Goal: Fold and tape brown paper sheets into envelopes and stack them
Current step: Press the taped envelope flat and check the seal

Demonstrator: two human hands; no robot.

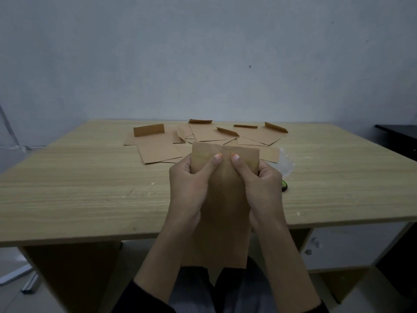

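Head view: at frame centre, your left hand [189, 177] and right hand [261, 179] each grip a brown paper sheet [222, 211], thumbs pressing its upper middle. Finished envelopes [203, 134] lie scattered beyond, on the table [79, 188]. Keep the edges aligned and press the crease evenly, I'd judge.

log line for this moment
left grip: holds sheet | right grip: holds sheet | thumbs: near top edge | table: folded sheets

The left hand [189, 179] and right hand [262, 180] are bare, nails short; black sleeves [137, 299] begin below the desk's [90, 188] near edge, above grey trousers [255, 290].
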